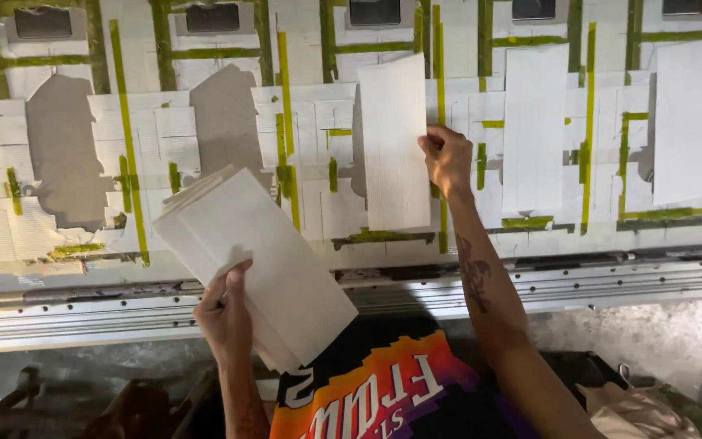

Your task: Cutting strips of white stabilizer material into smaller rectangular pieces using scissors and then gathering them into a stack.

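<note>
I see my left hand (225, 313) low in the frame, its grip clenched on a stack of white sheets (257, 260). The thumb lies on the top sheet and the fingers are underneath; the stack tilts, with its far corner up to the left. It hangs over the metal rail (578, 284) at the front edge of the worktop (83, 244).

My right hand (447, 158) is raised further in, its grip pinched on the right edge of a single white sheet (393, 142). That sheet stands upright, long side vertical, over the middle slot of the worktop, its lower end near a strip of green tape (383, 236).

The worktop is covered in white paper and criss-crossed with green tape. Two more white sheets (535, 130) lie in slots to the right, well apart from my hands. To the left, two grey cut-out shapes (62, 154) show bare.
</note>
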